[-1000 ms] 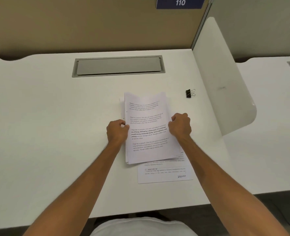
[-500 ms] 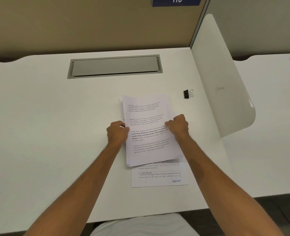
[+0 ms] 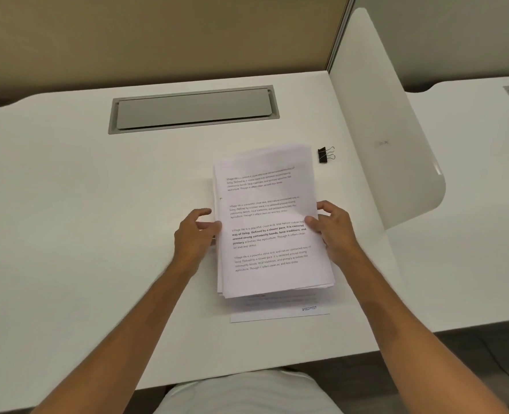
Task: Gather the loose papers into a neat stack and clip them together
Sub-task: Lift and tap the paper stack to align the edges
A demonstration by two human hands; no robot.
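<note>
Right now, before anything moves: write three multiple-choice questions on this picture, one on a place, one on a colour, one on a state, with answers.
1. Where is the binder clip?
A. on the desk, right of the paper stack's far end
B. on the stack
C. in a hand
2. The clip's body is:
A. red
B. black
C. yellow
3. The stack is:
A. clipped
B. lying untouched
C. held at both sides
Answers: A, it lies apart on the desk; B, dark body, wire handles; C, the left hand and right hand grip its edges.
</note>
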